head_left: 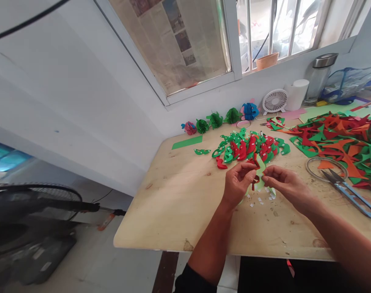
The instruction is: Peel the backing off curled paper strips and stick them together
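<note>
1. At the near edge of the worktop (pixel 173 195), both forearms are stretched forward, and the hands are brought close together over the worktop, a narrow gap being left between their fingertips.
2. A small red piece (pixel 256 179) is pinched between thumb and fingers of the left hand (pixel 238 182). The fingertips of the right hand (pixel 279 181) are drawn together just beside it; whether anything is gripped there cannot be told.
3. A light green piece (pixel 260 166) is seen between the hands; whether it is held or lies beneath them cannot be made out.
4. Fine finger work on one small piece is judged to be the step in hand, perhaps peeling or pressing, since white bits (pixel 260 200) are scattered below.
5. For the next move, a light pinch and steady alignment seem to be called for, so that the thin piece is not creased.
6. To the right, snips (pixel 350 194) are laid with their blades over a ring (pixel 308 169), near heaped offcuts (pixel 341 142).
7. Beyond the hands, red and green cut pieces (pixel 242 150) are massed, many marked with white squares.
8. Farthest back, folded figures (pixel 216 120) are lined up by the wall.
</note>
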`<action>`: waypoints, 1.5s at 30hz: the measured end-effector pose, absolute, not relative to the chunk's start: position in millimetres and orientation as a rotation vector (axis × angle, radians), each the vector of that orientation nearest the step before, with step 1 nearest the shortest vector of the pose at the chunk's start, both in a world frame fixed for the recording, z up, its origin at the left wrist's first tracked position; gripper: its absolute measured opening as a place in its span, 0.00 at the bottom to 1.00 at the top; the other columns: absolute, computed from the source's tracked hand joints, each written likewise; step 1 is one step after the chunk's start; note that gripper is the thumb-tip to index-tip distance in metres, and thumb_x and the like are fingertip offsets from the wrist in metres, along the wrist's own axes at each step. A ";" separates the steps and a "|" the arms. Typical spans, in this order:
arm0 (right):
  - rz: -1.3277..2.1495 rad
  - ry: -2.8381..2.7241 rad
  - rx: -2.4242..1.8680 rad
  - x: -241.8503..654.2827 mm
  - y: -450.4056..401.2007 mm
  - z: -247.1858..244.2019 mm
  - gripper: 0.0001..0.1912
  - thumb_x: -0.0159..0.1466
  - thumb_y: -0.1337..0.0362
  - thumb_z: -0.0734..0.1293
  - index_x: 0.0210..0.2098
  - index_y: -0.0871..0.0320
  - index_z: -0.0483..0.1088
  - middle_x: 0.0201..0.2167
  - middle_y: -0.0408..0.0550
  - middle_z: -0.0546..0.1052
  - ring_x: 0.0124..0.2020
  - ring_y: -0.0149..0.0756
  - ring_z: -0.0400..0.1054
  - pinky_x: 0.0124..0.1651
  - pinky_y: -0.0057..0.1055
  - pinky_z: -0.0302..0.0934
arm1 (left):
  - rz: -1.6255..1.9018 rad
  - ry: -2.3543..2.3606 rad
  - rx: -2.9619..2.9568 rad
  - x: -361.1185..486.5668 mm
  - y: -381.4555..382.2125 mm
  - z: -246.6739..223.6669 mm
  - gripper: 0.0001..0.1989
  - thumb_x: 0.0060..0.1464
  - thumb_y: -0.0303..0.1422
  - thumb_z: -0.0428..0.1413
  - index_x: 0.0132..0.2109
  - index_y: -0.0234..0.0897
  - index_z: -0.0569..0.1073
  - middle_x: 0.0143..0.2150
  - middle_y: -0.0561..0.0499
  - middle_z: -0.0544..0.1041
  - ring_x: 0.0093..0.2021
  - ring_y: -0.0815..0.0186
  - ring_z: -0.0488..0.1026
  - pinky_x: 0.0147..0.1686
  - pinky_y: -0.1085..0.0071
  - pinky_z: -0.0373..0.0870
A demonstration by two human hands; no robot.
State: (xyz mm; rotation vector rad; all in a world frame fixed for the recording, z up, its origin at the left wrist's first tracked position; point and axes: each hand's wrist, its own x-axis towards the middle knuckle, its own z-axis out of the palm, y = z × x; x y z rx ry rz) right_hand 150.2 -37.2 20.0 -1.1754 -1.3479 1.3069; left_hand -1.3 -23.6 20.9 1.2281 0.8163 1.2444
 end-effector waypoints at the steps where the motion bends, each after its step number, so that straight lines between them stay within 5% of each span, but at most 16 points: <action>1: 1.316 -1.343 -1.174 150.0 -37.3 20.5 0.18 0.51 0.47 0.69 0.28 0.57 0.69 0.22 0.42 0.70 0.24 0.31 0.62 0.25 0.27 0.56 | 1.243 0.808 1.225 -1.3 -23.5 21.1 0.12 0.47 0.38 0.59 0.35 0.34 0.73 0.36 0.48 0.75 0.26 0.72 0.71 0.29 0.72 0.70; 37: 1.311 -1.383 -1.098 153.2 -40.9 23.2 0.16 0.56 0.49 0.67 0.32 0.57 0.70 0.25 0.45 0.73 0.27 0.33 0.64 0.28 0.29 0.59 | 1.251 0.780 1.230 -2.0 -21.7 18.1 0.12 0.45 0.37 0.62 0.35 0.34 0.73 0.36 0.48 0.75 0.27 0.71 0.72 0.29 0.73 0.72; 45: 1.118 -1.529 -1.179 151.7 -37.5 17.5 0.13 0.59 0.52 0.64 0.32 0.56 0.69 0.23 0.43 0.70 0.25 0.32 0.62 0.27 0.29 0.57 | 1.243 0.872 1.221 -0.3 -19.5 11.7 0.11 0.45 0.36 0.61 0.33 0.34 0.72 0.30 0.50 0.75 0.26 0.71 0.71 0.28 0.73 0.71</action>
